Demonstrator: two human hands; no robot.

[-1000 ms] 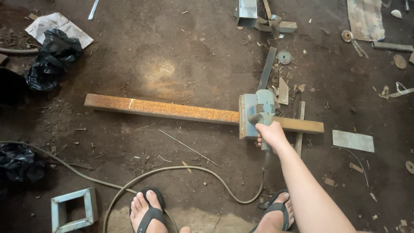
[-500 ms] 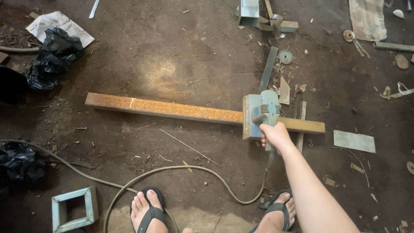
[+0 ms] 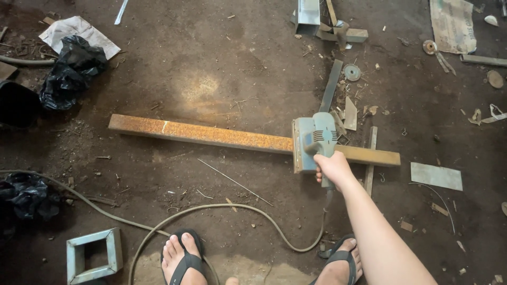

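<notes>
A long rusty rectangular steel bar [image 3: 211,134] lies across the dirt floor. A grey-green power cutter [image 3: 316,138] sits on the bar near its right end, its guard covering the bar. My right hand [image 3: 332,168] is closed around the cutter's rear handle. A grey power cord [image 3: 232,210] loops from the cutter over the floor past my sandalled feet [image 3: 182,258]. My left hand does not appear in the picture.
A short square metal tube piece [image 3: 94,255] stands at lower left. Black plastic bags [image 3: 71,71] and paper lie at upper left. Metal offcuts [image 3: 437,175], a cutting disc [image 3: 352,72], flat strips and scraps are scattered at right and top.
The cutter and my right hand have shifted slightly right along the bar. The bar and cord lie as before.
</notes>
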